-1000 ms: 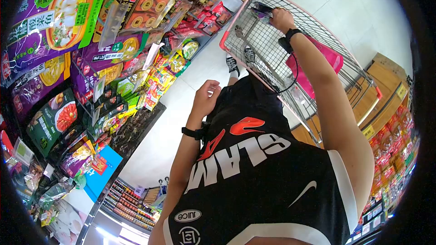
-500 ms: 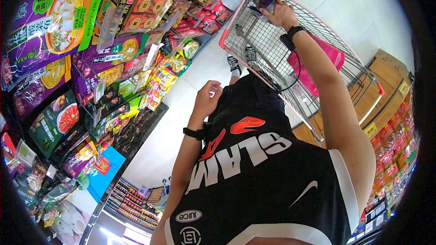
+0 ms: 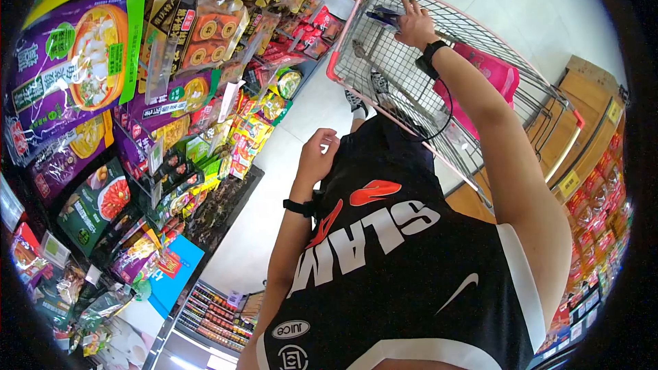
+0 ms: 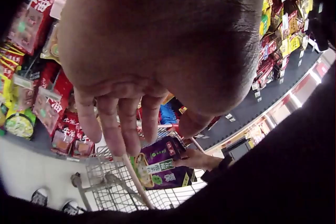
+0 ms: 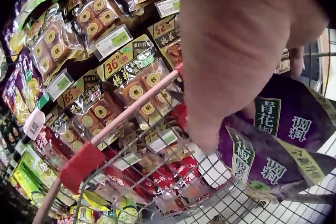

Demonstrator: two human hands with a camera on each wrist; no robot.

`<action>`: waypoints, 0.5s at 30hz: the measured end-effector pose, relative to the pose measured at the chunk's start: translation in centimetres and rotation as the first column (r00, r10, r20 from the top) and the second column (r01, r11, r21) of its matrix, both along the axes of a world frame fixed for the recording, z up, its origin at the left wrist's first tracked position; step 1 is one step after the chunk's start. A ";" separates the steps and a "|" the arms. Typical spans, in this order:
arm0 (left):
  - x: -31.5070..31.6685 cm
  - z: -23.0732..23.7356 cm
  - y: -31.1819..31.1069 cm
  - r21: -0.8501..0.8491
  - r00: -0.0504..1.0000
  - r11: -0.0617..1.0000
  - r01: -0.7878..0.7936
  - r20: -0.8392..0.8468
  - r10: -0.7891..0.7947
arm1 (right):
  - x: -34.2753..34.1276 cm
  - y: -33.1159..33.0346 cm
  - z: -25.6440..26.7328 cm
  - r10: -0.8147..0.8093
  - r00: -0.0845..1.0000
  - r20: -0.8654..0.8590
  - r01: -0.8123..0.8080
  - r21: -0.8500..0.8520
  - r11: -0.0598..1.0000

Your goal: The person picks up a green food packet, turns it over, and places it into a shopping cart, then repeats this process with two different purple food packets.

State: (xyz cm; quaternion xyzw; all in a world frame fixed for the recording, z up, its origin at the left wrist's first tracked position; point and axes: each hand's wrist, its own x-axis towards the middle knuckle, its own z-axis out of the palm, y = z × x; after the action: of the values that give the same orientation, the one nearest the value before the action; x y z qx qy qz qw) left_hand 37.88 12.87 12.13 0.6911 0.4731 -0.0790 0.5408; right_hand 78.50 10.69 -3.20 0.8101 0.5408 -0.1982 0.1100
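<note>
My right hand (image 3: 415, 27) reaches into the shopping cart (image 3: 343, 38) near its far end, gripping two purple seasoning pouches. In the right wrist view one pouch (image 5: 265, 166) stands in front of the other (image 5: 299, 111), with thumb and fingers about their edges. From the left wrist side, a pouch (image 4: 163, 166) shows a bowl picture, tilted over the wire basket, the right hand (image 4: 197, 160) at its edge. My left hand (image 3: 319, 154) hangs loosely beside the black shorts, nothing in it; its fingers droop in the left wrist view.
A pink bag (image 3: 469, 109) lies in the cart, nearer its handle. Shelves of hanging packets, among them a large purple pouch (image 3: 89, 68), run along the left. Wooden display crates (image 3: 586, 106) and red packaged goods (image 3: 593, 226) stand at right. Pale floor tiles (image 3: 500, 0) lie beyond the cart.
The right hand has shifted slightly within the cart's far end, its fingers spreading and the purple pouches turning edge-on in the head view. The left hand stays at the person's side.
</note>
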 end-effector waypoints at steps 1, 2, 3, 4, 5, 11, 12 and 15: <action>0.0 0.0 0.0 0.001 1.000 1.000 0.004 -0.002 -0.004 | 0.1 -0.3 -2.0 0.001 1.000 0.011 -0.002 0.066 0.998; 0.0 0.1 0.0 0.003 1.000 1.000 0.008 -0.004 -0.008 | 0.3 -0.4 -3.0 0.002 1.000 0.021 -0.005 0.133 0.991; 0.1 0.2 -0.1 -0.005 1.000 1.000 -0.004 -0.019 0.004 | -0.1 -0.7 -2.9 0.012 0.998 0.055 -0.024 0.223 0.975; -0.1 0.1 -0.2 0.008 1.000 1.000 -0.002 -0.006 0.002 | -0.2 -0.7 -2.8 0.015 1.000 0.026 -0.019 0.173 0.985; -0.3 -0.1 -0.3 0.006 1.000 1.000 0.011 -0.019 -0.011 | -0.3 -0.5 -3.1 0.013 1.000 -0.002 -0.013 0.123 0.992; -0.1 0.2 -0.2 0.003 0.998 0.999 0.043 -0.053 -0.042 | -0.8 0.2 -1.3 -0.038 0.995 -0.097 0.038 -0.002 0.999; -0.1 0.2 -0.2 -0.002 0.997 0.999 0.045 -0.060 -0.045 | -0.6 0.1 -1.8 -0.053 0.994 -0.094 0.057 0.047 0.997; 0.2 0.2 -0.2 -0.012 0.998 0.998 0.054 -0.045 -0.054 | -0.4 -0.1 -2.9 -0.110 0.986 -0.123 0.130 0.168 0.977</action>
State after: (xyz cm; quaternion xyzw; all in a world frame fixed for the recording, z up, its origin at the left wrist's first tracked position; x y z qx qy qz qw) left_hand 38.09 12.63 12.37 0.6987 0.4659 -0.1119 0.5313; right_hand 78.08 10.58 -6.11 0.8353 0.5116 -0.2014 -0.0047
